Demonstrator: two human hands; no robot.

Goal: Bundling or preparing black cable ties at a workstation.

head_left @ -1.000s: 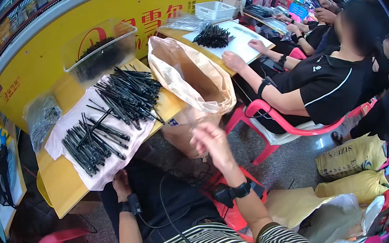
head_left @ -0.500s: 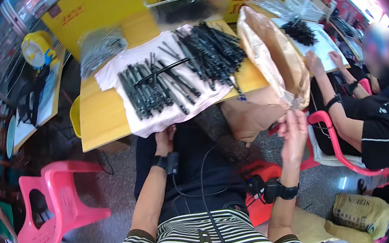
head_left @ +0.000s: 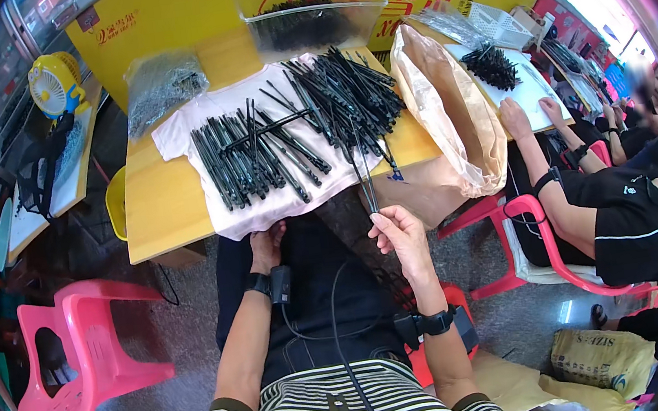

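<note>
My right hand [head_left: 400, 234] is closed, thumb against fingers, on a few thin black strips [head_left: 364, 176] that point up toward the table. Their far ends overlap a thick heap of similar strips [head_left: 348, 92] on a pale pink T-shirt [head_left: 173, 138]. To the left on the same shirt lies a looser row of black strips [head_left: 230, 168], with one lying across it. Below the shirt's near edge, by my lap, rests my left hand [head_left: 267, 247]. Its fingers are partly hidden there, and I cannot make out anything in it.
A tall brown paper bag [head_left: 449, 109] stands open right of the table [head_left: 162, 218]. Behind the heap is a clear bin [head_left: 316, 30] of black pieces; a plastic bag [head_left: 162, 86] lies left of it. Pink chairs [head_left: 89, 358] flank me. A co-worker's hand [head_left: 515, 118] is at the right.
My right hand has moved left, from beside the paper bag to the table's near edge, where it now holds thin black strips. My left hand has barely moved.
</note>
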